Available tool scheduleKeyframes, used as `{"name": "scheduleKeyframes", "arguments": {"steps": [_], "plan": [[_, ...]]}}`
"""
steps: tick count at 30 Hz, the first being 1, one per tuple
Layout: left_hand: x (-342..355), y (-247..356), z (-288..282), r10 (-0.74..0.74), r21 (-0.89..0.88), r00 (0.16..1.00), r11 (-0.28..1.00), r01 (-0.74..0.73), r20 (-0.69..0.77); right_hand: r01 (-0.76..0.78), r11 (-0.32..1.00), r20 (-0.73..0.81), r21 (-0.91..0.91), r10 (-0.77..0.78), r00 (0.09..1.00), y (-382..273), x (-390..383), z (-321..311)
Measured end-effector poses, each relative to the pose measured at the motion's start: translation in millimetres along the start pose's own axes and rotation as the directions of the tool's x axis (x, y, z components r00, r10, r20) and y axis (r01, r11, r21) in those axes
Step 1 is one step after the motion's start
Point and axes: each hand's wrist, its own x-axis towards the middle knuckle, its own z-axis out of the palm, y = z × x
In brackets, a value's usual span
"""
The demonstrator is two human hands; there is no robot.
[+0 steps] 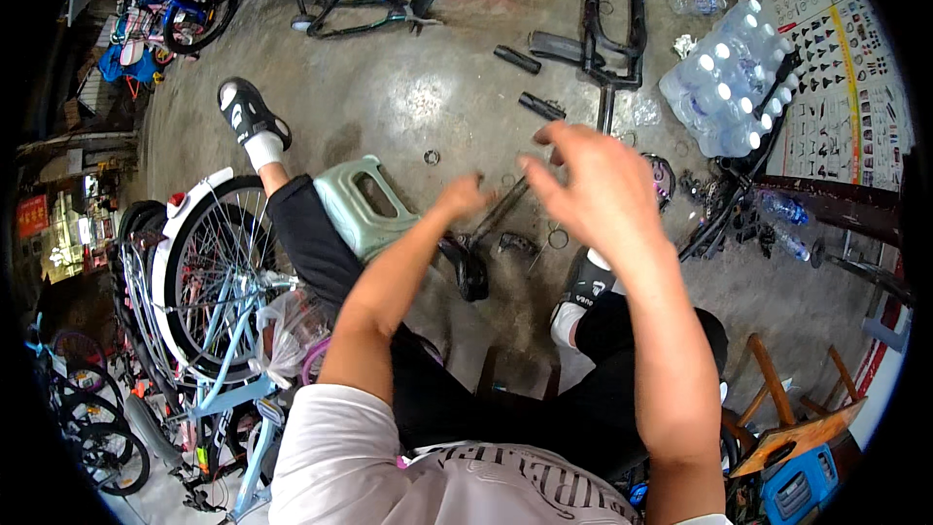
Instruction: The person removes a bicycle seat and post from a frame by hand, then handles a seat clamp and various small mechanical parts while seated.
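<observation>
My right hand [593, 180] is held in the air over the floor, fingers curved and apart, with no object visible in it. To its left hovers my left hand [465, 196], its fingers loosely extended and apart, seemingly holding nothing. Between and below the hands lies a dark metal rod [501, 211] with a black piece [470, 270] at its near end. A small black part [518, 243] and a thin ring [558, 237] are close by. Beyond my right hand, a black bicycle fork [634, 39] rests on the floor near two black grip-like tubes [517, 59].
A pale green plastic stool [355, 204] stands beside my left leg. Blue bicycles fill the far left, and a white-fendered wheel [219, 272] the near left. Wrapped water bottles [729, 83], loose metal parts and a wooden stool [802, 437] are on the right.
</observation>
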Motion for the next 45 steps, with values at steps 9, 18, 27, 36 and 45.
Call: {"name": "scheduleKeyframes", "arguments": {"steps": [9,18,27,36,45], "plan": [[-59.0,-36.1,89.4,-0.147,0.204,0.984,0.971,0.125,0.096,0.065,0.996,-0.010,-0.063,-0.066,0.998,3.0,-46.0,-0.6],[-140.0,41.0,-0.5,0.156,0.173,0.983,0.975,-0.137,-0.097,0.145,0.983,0.095,-0.116,-0.134,0.986,7.7,-52.8,2.6],[-131.8,86.9,-23.7,0.298,0.273,0.895,0.939,-0.211,-0.332,0.294,0.954,0.050,-0.053,-0.292,0.955,-30.9,-64.1,21.3],[81.3,179.0,-95.2,0.480,0.726,0.772,0.687,-0.034,-0.418,0.209,0.976,-0.490,0.056,-0.155,0.858,-12.7,-44.5,-23.4],[107.5,227.3,-94.0,0.569,0.608,0.755,0.738,-0.294,-0.326,-0.024,0.999,-0.214,-0.046,0.013,0.977,30.9,-36.2,-38.7]]}}
